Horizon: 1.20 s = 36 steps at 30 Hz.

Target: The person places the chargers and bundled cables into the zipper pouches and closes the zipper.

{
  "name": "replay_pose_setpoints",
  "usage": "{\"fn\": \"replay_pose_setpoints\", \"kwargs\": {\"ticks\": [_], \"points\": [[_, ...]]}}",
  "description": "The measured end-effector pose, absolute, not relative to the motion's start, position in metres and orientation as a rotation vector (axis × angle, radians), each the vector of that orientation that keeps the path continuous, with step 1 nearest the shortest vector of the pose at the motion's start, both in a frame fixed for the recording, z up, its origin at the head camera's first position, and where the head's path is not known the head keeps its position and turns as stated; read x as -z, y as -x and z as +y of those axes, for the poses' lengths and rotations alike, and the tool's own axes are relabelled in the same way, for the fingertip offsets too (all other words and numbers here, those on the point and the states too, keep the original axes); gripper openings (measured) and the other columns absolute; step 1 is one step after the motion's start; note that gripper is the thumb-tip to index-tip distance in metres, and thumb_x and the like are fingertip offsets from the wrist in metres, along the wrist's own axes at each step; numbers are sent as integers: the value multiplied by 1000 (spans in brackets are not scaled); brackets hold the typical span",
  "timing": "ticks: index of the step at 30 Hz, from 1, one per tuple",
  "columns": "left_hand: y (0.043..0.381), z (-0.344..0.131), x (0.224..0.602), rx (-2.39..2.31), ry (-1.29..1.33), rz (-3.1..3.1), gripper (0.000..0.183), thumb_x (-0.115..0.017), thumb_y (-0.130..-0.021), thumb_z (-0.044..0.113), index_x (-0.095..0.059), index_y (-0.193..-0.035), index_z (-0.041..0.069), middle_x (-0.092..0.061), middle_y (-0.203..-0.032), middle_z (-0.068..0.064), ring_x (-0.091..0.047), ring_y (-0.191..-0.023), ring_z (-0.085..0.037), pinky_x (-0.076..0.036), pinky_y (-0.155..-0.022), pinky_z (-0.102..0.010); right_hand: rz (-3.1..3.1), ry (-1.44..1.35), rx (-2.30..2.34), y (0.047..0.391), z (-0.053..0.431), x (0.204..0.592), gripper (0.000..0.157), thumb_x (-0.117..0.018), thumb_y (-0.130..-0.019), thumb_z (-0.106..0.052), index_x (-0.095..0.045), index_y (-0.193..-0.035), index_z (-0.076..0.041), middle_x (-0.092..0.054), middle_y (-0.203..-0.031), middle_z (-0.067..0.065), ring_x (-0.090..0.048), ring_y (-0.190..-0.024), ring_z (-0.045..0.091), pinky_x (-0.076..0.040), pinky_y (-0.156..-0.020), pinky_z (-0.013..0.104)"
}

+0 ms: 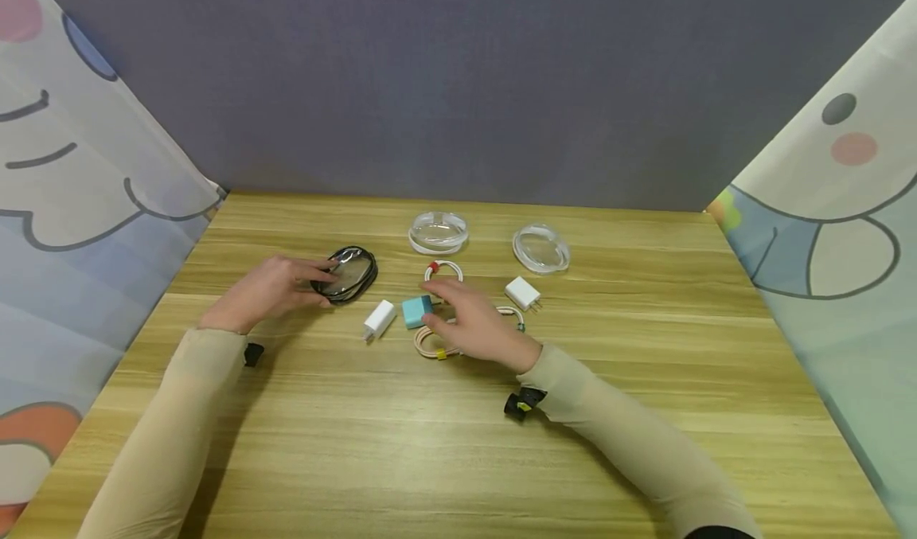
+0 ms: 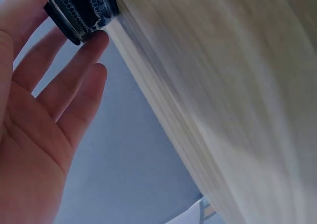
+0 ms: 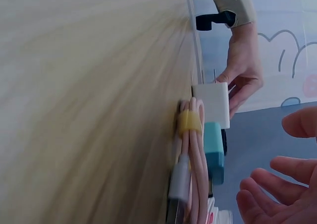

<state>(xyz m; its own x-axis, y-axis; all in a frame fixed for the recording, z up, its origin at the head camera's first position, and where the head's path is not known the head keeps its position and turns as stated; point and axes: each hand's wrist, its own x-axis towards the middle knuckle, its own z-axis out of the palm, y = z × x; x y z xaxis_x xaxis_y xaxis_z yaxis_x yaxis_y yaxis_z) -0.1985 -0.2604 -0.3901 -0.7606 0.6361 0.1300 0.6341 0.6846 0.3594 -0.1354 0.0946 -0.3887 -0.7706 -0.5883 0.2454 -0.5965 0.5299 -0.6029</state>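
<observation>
At the left, my left hand [image 1: 275, 284] holds a coiled black cable [image 1: 370, 278], fingers over its left side and thumb at its near edge. The left wrist view shows the glossy coil [image 2: 81, 13] between thumb and fingers. My right hand [image 1: 476, 324] hovers with relaxed, parted fingers over a teal charger [image 1: 414, 313] and a pale pink cable [image 1: 421, 343] tied with a yellow band. It holds nothing; a gap to the charger shows in the right wrist view. Part of the pink cable is hidden under this hand.
One white charger [image 1: 380, 318] lies between the black coil and the teal charger, another white charger [image 1: 522, 293] right of centre. Two white coiled cables [image 1: 438, 249] lie farther back. A red-banded cable [image 1: 459, 268] and a green-banded cable [image 1: 512, 310] flank the right hand. A grey panel [image 1: 458, 85] stands behind.
</observation>
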Motion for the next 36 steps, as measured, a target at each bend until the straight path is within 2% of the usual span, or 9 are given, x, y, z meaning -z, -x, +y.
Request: {"fn": "replay_pose_setpoints", "kwargs": {"ticks": [5,12,19,21,25,28,36], "points": [[198,-262,393,-708,-1043,2865,40,-83,-82,23,-75,-119,10,-61,-137,-7,-61,-119,-31,-51,-92,-49,-2728,-1052,-1134,136,84,388,50,-65,-98,-23,-53,-141,0,-55,-142,12,-50,-130,26,-43,-104,39],[195,-261,394,-774,-962,2852,39,-82,-84,24,-74,-120,12,-59,-139,-4,-59,-122,-28,-52,-88,-45,-2699,-1063,-1240,139,71,389,49,-69,-95,-19,-56,-139,0,-58,-137,12,-61,-110,26,-50,-90,35],[199,-261,394,-789,-897,2812,41,-79,-86,27,-72,-123,11,-57,-142,-6,-59,-121,-29,-51,-83,-41,-2642,-1052,-1438,142,57,396,51,-75,-88,-9,-58,-135,3,-62,-132,15,-61,-114,24,-50,-94,29],[199,-261,393,-799,-869,2797,41,-79,-87,27,-72,-124,11,-56,-142,-6,-58,-122,-30,-50,-81,-37,-2622,-1045,-1493,143,52,398,53,-77,-87,-8,-57,-135,4,-62,-131,16,-61,-115,25,-50,-95,28],[199,-264,393,-839,-822,2774,42,-78,-88,30,-71,-125,11,-55,-144,-7,-54,-126,-32,-50,-87,-42,-2617,-1020,-1533,144,46,401,56,-80,-86,-10,-57,-134,6,-61,-132,15,-61,-116,25,-49,-96,27],[198,-265,393,-880,-783,2766,44,-78,-87,34,-71,-125,12,-55,-144,-6,-50,-130,-35,-47,-96,-54,-2646,-1004,-1539,145,42,405,58,-81,-86,-14,-57,-134,5,-60,-133,14,-61,-115,24,-48,-97,27],[197,-266,391,-956,-713,2773,42,-78,-87,33,-73,-123,12,-56,-142,-5,-51,-130,-34,-46,-97,-57,-2710,-973,-1382,145,36,407,64,-84,-83,-25,-58,-135,3,-62,-130,11,-61,-109,20,-48,-93,23]]}}
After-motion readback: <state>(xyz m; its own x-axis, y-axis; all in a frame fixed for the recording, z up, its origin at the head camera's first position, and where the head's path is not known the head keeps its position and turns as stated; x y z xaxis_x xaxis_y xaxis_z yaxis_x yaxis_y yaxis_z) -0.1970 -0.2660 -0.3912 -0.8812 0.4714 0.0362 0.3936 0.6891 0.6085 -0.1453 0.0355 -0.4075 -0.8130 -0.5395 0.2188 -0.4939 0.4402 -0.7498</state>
